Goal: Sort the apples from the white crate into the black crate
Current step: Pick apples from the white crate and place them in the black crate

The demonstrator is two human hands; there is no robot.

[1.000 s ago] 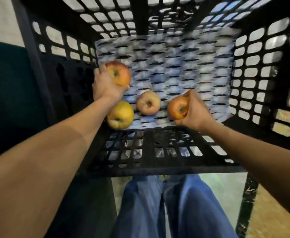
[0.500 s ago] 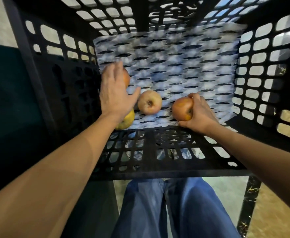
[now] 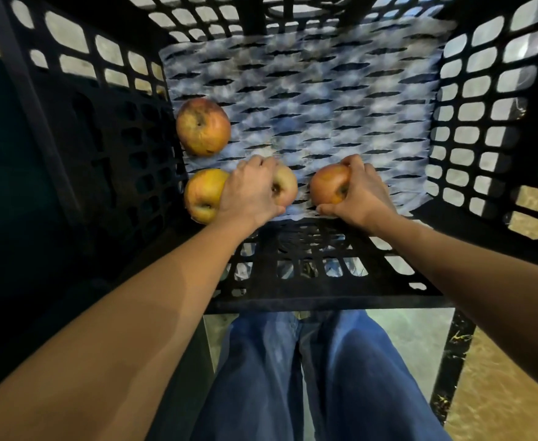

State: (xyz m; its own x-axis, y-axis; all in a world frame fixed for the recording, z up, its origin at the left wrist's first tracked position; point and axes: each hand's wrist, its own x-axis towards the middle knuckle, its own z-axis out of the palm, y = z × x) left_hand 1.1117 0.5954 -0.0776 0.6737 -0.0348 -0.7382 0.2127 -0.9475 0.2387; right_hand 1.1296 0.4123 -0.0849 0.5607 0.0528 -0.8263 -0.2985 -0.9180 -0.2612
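- Left hand (image 3: 251,190) lowered into the black crate (image 3: 484,122), palm down, fingers draped over a pale apple (image 3: 285,185) on the liner; whether gripped or merely resting, cannot tell.
- Right hand (image 3: 361,194) curled round a reddish apple (image 3: 329,183), thumb underneath, fingers over the top; fruit touching or just off the liner near the crate's front wall.
- Yellow-orange apple (image 3: 202,195) just beside the left hand, against the crate's left wall, free of any grip.
- Larger blotched apple (image 3: 203,126) farther back along that same left wall, apart from both hands.
- White foam mesh liner (image 3: 324,90) spread over the crate floor; most of it bare toward the back and right walls.
- Blue-trousered legs (image 3: 309,377) below the crate's front wall.
- White crate not in view; remaining count there unknown.
- Progress, by judgement: four apples inside the black crate, two lying loose, two under the hands, probably being set down. Early stage judging by the bare liner; release and return for more likely next.
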